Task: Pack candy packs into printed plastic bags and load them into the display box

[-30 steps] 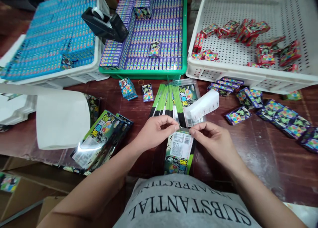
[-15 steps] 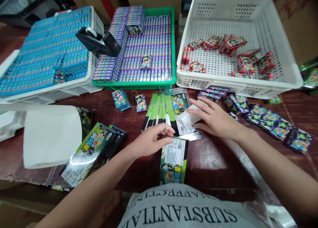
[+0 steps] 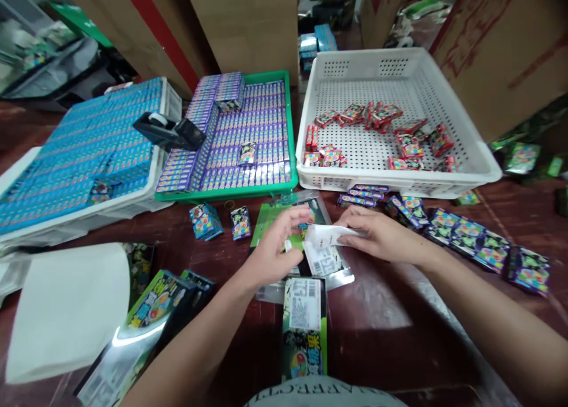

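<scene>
The right hand (image 3: pixel 377 235) pinches a white strip (image 3: pixel 331 235) between thumb and fingers, the strip's free end lying over the green-and-black packets (image 3: pixel 266 217) at the middle of the desk (image 3: pixel 368 342). The left hand (image 3: pixel 275 250) is open above the same packets, its fingers slightly bent and its thumb spread away from them; whether it touches them I cannot tell. A single packet (image 3: pixel 306 330) with a white label lies just in front of these, nearer the person's grey shirt (image 3: pixel 323 395). To the left, more glossy packets (image 3: pixel 153 306) lie slantwise beside a large sheet of white paper (image 3: pixel 71 312). Beyond the left hand, a blue box (image 3: pixel 205 220) and a small purple box (image 3: pixel 241 222) sit near each other. Along the back are three trays: a white tray (image 3: pixel 128 203) full of blue boxes (image 3: pixel 89 147), a green tray (image 3: pixel 290 129) with rows of purple boxes (image 3: pixel 261 126), and a white basket (image 3: pixel 394 185) holding scattered red boxes (image 3: pixel 408 144). A black tape dispenser (image 3: pixel 171 132) rests across the first two trays. More dark purple packs (image 3: pixel 470 235) lie on the desk beyond the right forearm, in front of the basket.
</scene>
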{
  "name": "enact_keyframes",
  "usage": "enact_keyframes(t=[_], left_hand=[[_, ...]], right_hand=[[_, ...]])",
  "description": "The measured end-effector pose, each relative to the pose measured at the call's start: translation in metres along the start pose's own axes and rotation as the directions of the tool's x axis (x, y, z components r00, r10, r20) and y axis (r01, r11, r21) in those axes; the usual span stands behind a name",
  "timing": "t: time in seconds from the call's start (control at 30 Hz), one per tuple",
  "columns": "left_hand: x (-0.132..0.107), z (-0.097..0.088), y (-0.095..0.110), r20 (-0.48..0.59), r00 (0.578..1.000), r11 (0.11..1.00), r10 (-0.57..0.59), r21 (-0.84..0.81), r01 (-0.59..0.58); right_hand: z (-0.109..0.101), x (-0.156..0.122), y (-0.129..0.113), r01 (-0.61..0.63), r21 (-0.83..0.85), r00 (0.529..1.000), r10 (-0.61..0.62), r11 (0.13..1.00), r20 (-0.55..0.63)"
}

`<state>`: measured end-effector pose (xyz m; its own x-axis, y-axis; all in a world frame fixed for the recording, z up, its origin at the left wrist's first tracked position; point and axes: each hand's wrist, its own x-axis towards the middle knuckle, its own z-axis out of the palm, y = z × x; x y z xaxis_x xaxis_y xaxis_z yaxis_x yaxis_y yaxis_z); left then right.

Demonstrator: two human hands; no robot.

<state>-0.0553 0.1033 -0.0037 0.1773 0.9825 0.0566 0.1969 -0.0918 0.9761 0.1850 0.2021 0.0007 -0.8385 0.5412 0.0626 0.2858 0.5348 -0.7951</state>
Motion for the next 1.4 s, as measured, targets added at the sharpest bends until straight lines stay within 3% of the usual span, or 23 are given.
enact_keyframes(t=[0.1, 0.2, 0.37, 0.47, 0.57, 0.73, 0.83, 0.97, 1.1, 1.17, 1.23, 1.3, 1.4], left_hand=[[0.006, 0.003, 0.003, 0.010, 1.000, 1.000, 0.001, 0.026, -0.001], [0.011, 0.010, 0.000, -0.137, 0.990, 0.986, -0.036, 0.156, 0.057], [0.014, 0.010, -0.017, -0.277, 0.949, 0.988, -0.151, 0.000, 0.157], [0.010, 0.009, -0.020, -0.330, 0.924, 0.980, -0.194, -0.023, 0.198], [0.007, 0.008, -0.019, -0.351, 0.905, 0.970, -0.240, -0.065, 0.232], [0.006, 0.004, -0.016, -0.363, 0.912, 0.976, -0.190, 0.033, 0.216], [0.005, 0.001, -0.015, -0.362, 0.917, 0.973, -0.169, 0.089, 0.215], [0.003, 0.001, -0.017, -0.355, 0.917, 0.970, -0.182, 0.089, 0.227], [0.010, 0.001, -0.024, -0.333, 0.926, 0.956, -0.175, 0.169, 0.241], [0.016, 0.001, -0.028, -0.334, 0.926, 0.921, -0.175, 0.278, 0.274], [0.017, 0.001, -0.031, -0.342, 0.928, 0.872, -0.147, 0.397, 0.284], [0.008, 0.000, -0.032, -0.381, 0.924, 0.826, -0.023, 0.514, 0.232], [-0.026, 0.002, -0.028, -0.408, 0.895, 0.746, 0.180, 0.650, 0.146]], right_hand=[[0.005, -0.004, 0.005, -0.050, 0.009, 0.998, 0.050, 0.999, -0.049], [0.012, -0.005, 0.008, -0.130, 0.146, 0.962, 0.160, 0.981, -0.220], [0.022, -0.015, 0.011, -0.207, 0.371, 0.863, 0.347, 0.905, -0.367], [0.030, -0.020, 0.011, -0.203, 0.373, 0.855, 0.349, 0.905, -0.383], [0.034, -0.022, 0.012, -0.216, 0.388, 0.879, 0.351, 0.896, -0.321], [0.015, -0.020, 0.013, -0.218, 0.521, 0.912, 0.363, 0.826, -0.193], [0.002, -0.018, 0.012, -0.148, 0.411, 0.936, 0.261, 0.900, -0.235], [0.002, -0.013, 0.014, -0.077, 0.327, 0.873, 0.222, 0.942, -0.434], [0.019, -0.006, 0.018, -0.064, 0.447, 0.903, 0.242, 0.892, -0.354], [0.025, -0.004, 0.014, 0.004, 0.483, 0.892, 0.215, 0.876, -0.397], [0.029, -0.007, 0.004, 0.058, 0.483, 0.851, 0.210, 0.874, -0.482], [0.030, -0.014, -0.009, 0.048, 0.482, 0.823, 0.239, 0.875, -0.516], [0.039, -0.028, -0.027, -0.032, 0.518, 0.836, 0.307, 0.855, -0.455]])
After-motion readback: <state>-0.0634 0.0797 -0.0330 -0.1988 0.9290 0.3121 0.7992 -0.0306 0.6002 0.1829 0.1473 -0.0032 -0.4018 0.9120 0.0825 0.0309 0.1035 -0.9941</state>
